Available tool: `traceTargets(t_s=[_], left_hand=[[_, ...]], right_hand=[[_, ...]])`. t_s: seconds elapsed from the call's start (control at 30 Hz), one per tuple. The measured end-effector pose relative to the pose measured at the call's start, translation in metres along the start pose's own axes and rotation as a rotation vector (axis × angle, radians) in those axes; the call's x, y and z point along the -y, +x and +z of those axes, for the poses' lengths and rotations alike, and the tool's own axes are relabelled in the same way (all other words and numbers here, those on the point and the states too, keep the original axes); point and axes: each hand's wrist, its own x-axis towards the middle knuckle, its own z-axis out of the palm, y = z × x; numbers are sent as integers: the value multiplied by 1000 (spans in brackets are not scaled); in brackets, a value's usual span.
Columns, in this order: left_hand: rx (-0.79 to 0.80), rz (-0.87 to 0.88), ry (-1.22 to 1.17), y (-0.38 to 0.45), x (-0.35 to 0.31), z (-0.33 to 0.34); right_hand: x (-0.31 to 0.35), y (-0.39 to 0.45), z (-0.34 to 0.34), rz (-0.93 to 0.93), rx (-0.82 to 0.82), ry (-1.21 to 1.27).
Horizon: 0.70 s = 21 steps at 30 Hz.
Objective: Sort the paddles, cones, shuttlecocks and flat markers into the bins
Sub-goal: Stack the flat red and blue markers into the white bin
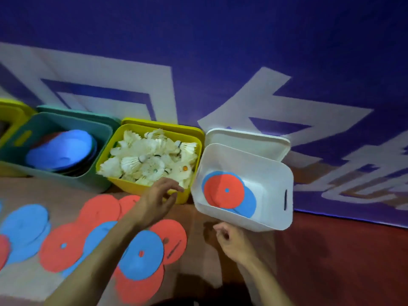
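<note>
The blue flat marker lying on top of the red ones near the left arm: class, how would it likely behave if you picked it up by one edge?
The blue flat marker looks thin as a sheet, so it would probably feel light and droop somewhat. It lies flat and overlaps a red marker, so it may slide rather than roll, and its edge may be hard to pinch.

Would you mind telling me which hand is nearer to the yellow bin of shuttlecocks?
Left. The left hand hovers at the yellow bin's front edge; the right hand hangs lower, nearer the white bin.
</note>
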Motion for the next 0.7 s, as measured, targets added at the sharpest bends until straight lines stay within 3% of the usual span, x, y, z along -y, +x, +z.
traceTargets(t_s=[0.17, 0.33, 0.6, 0.7], left_hand=[[-159, -328, -26, -137, 61, -8], [-190, -604, 40, -224, 137, 53], [18, -608, 42, -213, 141, 106], [182, -830, 79, -196, 140, 108]], right_hand=[[28, 35, 90, -49, 226, -177], [29, 56, 136, 103, 331, -327], [49, 68, 150, 302, 272, -54], [50, 62, 143, 254, 247, -25]])
